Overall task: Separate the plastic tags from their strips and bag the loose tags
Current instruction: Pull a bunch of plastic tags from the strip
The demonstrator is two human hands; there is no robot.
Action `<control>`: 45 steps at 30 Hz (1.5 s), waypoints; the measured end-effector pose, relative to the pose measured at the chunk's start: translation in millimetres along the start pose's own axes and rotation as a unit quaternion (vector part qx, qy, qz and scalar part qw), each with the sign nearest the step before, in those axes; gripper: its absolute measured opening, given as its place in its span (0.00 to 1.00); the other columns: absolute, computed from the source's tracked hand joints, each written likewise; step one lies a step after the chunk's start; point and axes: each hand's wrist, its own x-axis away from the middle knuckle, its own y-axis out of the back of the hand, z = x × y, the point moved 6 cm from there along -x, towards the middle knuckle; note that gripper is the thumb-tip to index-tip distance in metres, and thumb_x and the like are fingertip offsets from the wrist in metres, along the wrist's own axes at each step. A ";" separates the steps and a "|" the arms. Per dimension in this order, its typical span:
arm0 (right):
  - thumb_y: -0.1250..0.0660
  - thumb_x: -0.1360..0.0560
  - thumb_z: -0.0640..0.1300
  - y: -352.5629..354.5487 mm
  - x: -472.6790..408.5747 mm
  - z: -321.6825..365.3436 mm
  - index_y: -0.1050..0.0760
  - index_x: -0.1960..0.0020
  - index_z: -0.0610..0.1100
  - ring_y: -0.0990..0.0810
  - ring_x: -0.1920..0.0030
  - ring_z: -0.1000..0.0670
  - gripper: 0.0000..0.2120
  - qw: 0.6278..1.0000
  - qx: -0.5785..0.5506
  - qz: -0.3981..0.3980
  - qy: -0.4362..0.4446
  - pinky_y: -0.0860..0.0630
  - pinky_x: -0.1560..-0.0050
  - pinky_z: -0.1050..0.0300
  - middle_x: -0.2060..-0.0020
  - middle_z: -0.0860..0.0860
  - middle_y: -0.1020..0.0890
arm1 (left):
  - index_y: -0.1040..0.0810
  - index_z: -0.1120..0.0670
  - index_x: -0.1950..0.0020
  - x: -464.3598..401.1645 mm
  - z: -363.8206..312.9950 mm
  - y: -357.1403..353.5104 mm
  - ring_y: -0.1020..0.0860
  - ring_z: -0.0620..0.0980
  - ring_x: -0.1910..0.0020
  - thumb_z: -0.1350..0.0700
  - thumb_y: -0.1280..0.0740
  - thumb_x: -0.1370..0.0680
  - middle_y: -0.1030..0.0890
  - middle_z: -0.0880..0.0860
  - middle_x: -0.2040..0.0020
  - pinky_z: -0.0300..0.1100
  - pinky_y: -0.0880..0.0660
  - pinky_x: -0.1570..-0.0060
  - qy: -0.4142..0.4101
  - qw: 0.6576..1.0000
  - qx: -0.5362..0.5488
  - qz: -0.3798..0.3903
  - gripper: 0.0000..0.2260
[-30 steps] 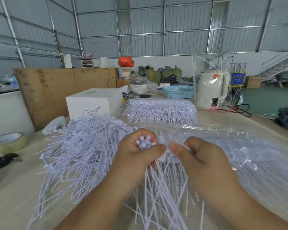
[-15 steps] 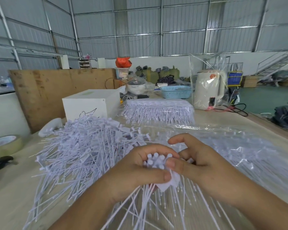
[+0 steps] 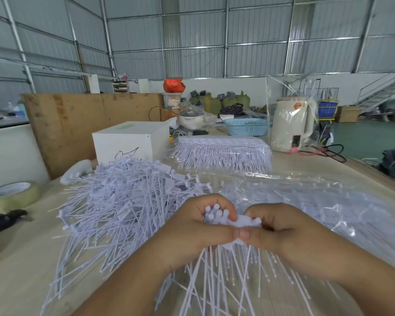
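My left hand [image 3: 192, 233] and right hand [image 3: 283, 231] both grip one tag strip [image 3: 233, 221]; many loose tags [image 3: 123, 201] wait unbagged, more strips [image 3: 224, 151] remain.

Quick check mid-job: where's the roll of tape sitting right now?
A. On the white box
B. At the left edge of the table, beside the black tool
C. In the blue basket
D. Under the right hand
B: the tape roll lies flat at the table's left edge, just behind the black tool, well clear of both hands.
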 end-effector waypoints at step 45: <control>0.25 0.35 0.60 -9.4 5.1 17.7 0.21 0.51 0.52 0.27 0.69 0.61 0.17 0.995 0.066 0.023 0.065 0.32 0.64 0.65 0.68 0.59 0.23 | 0.19 0.43 0.63 8.6 -6.3 -5.1 0.25 0.40 0.63 0.58 0.29 0.35 0.22 0.42 0.64 0.33 0.29 0.61 0.030 0.987 -0.022 0.159 0.08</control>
